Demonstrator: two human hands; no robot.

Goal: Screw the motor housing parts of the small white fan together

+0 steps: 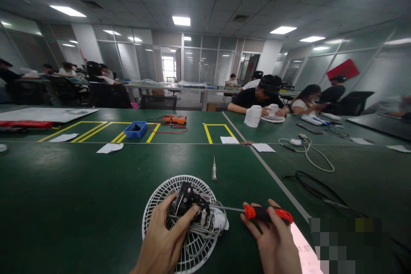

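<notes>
A round white fan grille lies on the green table, with a black fan motor and a bundle of grey cord resting on it. My left hand grips the motor, thumb and fingers on either side of it. In my right hand is a red and black screwdriver, held level by its handle. Its shaft points left, and the tip meets the right side of the motor assembly; the exact contact point is hidden. Beyond the grille lies a small clear-handled screwdriver.
A blue bin and an orange multimeter with leads stand at the back left. Cables lie to the right. Across the table a co-worker handles white fan parts. A lit screen is at lower right.
</notes>
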